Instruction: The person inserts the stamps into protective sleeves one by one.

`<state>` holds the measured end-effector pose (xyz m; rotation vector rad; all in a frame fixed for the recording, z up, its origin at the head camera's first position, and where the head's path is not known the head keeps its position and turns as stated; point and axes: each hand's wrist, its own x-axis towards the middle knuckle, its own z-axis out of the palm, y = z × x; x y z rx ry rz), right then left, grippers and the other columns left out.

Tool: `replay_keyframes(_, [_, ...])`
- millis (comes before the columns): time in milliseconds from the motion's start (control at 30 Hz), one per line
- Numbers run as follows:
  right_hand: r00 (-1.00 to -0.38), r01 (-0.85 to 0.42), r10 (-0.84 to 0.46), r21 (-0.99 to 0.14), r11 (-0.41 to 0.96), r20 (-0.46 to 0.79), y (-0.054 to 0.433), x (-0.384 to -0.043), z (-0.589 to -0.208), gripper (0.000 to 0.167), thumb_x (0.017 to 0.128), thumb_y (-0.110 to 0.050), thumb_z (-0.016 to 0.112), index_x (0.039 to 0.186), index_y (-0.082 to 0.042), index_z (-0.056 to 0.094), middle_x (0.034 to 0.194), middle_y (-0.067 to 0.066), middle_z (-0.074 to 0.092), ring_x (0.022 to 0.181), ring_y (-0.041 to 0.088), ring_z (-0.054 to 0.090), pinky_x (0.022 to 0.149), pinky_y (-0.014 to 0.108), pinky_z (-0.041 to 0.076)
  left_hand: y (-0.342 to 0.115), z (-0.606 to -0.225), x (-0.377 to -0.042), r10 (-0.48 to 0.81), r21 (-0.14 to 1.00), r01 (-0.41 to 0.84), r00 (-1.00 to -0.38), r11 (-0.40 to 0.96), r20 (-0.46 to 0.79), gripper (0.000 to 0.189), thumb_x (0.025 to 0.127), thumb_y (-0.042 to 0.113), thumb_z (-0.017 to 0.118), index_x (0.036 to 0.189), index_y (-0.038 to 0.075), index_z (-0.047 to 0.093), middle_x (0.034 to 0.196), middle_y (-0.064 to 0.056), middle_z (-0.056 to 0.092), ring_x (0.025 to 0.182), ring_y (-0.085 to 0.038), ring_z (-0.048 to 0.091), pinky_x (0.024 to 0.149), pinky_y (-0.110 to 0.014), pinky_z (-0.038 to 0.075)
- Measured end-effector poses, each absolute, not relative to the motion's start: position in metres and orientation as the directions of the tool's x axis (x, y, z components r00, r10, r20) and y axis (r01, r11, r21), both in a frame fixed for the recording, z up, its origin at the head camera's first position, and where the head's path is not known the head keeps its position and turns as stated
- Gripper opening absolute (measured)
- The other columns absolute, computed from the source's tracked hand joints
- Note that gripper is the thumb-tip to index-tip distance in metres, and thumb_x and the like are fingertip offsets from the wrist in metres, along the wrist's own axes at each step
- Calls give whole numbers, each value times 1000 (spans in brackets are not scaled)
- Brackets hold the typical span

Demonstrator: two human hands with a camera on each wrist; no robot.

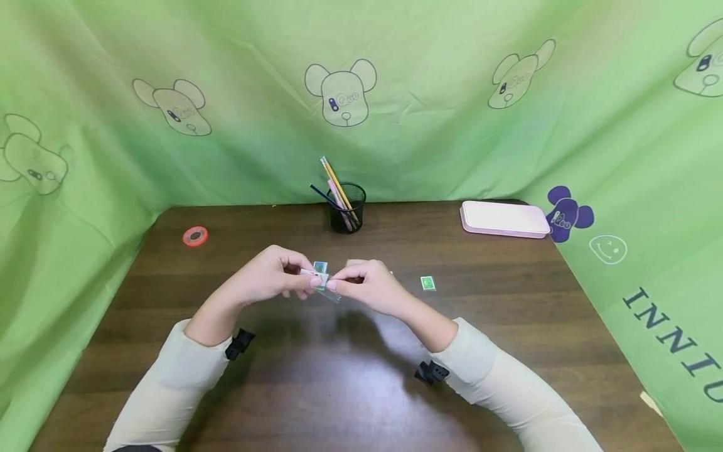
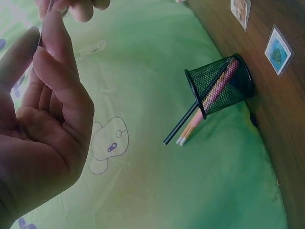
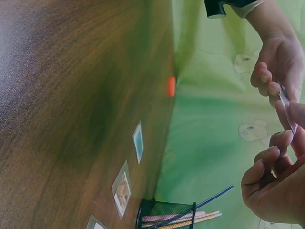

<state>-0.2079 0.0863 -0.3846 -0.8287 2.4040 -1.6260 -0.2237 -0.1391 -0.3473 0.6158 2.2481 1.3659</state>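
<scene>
In the head view, my left hand (image 1: 277, 274) pinches a small stamp-like card in a clear sleeve (image 1: 322, 278) between thumb and fingers. My right hand (image 1: 369, 287) pinches the sleeve's right edge, its fingertips close to the left thumb. Seen edge-on in the right wrist view, the sleeve (image 3: 287, 112) is a thin strip between both hands. Behind the hands, a blue-green stamp (image 1: 320, 266) lies on the table, and a green stamp (image 1: 427, 283) lies to the right. A brownish stamp (image 3: 122, 193) in a clear sleeve shows in the right wrist view.
A black mesh cup (image 1: 353, 204) with pencils and pens stands at the back of the brown table (image 1: 339, 389). A pink-and-white case (image 1: 504, 219) lies at the back right. An orange-red tape roll (image 1: 195, 236) lies at the left. Green printed cloth (image 1: 412, 144) surrounds the table.
</scene>
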Motion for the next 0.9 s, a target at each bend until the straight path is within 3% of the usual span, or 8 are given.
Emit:
replay_keyframes(233, [-853, -362, -483, -890, 277, 197, 87, -208, -386, 10, 85, -17, 70, 89, -10, 76, 68, -4, 56, 59, 8, 46, 51, 20, 37, -142, -346, -220, 533, 901, 164, -842, 401, -83, 18, 82, 18, 73, 95, 7, 69, 73, -10, 64, 63, -21, 63, 52, -32, 48])
replay_keyframes(700, [-857, -342, -487, -893, 293, 169, 84, -205, -387, 10, 87, -19, 68, 85, -12, 75, 71, -3, 57, 66, 9, 49, 56, 21, 40, -135, -346, -220, 539, 901, 193, -841, 389, -53, 11, 81, 15, 73, 86, 4, 72, 67, -3, 63, 58, -15, 54, 51, -26, 44])
replay_keyframes(900, [-865, -316, -474, -913, 260, 164, 88, -207, -390, 11, 87, -16, 67, 84, -8, 73, 71, 0, 56, 66, 11, 49, 57, 21, 41, -135, -351, -224, 547, 913, 168, -834, 373, -70, 16, 83, 16, 72, 92, 4, 71, 71, -6, 67, 64, -16, 61, 54, -32, 49])
